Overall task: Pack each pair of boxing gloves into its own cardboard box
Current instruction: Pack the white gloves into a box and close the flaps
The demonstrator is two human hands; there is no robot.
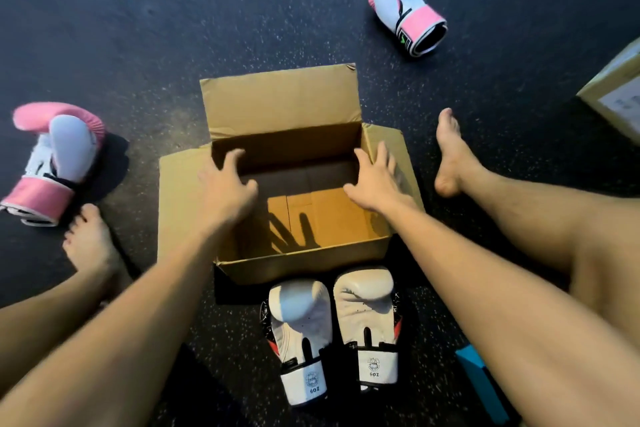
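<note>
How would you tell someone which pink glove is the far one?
Start at the open box in the middle of the floor. Look past its back flap, up and right: a pink glove lies there alone. The other pink glove is left of the box beside a foot, and the white gloves are on the near side.
</note>
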